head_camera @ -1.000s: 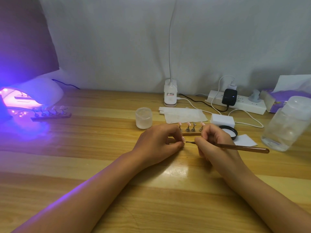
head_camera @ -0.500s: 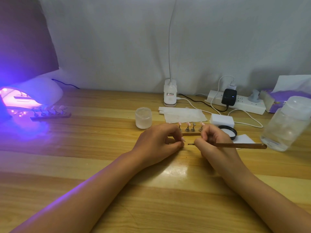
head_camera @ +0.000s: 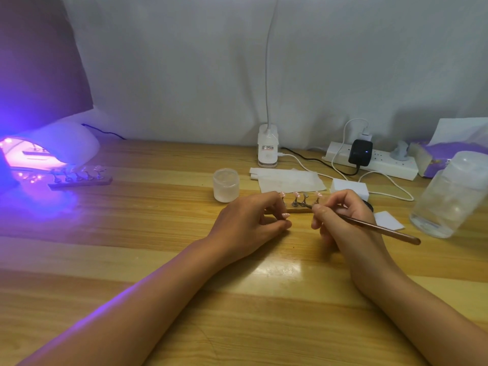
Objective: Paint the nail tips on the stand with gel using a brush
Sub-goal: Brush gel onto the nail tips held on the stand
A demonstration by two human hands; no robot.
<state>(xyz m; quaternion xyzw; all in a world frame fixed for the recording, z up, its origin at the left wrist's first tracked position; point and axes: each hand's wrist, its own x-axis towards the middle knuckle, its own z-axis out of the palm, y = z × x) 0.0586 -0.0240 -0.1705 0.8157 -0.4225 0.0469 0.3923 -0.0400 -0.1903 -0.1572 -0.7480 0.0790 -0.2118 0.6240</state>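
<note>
Right grip (head_camera: 340,215) pinching brush (head_camera: 380,229) — tip at stand (head_camera: 299,210)

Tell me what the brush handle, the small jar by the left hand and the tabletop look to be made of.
Brush handle: probably lacquered wood or metal; brown with a slight sheen.
Small jar: frosted glass or plastic; cloudy and translucent.
Tabletop: varnished wood; plank grain with glossy reflections.

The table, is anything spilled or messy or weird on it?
Nothing looks spilled or broken. One odd bit: on the stand one peg seems to have no nail tip, and the left hand pinches a pink tip. The right hand holds the brush.
</note>
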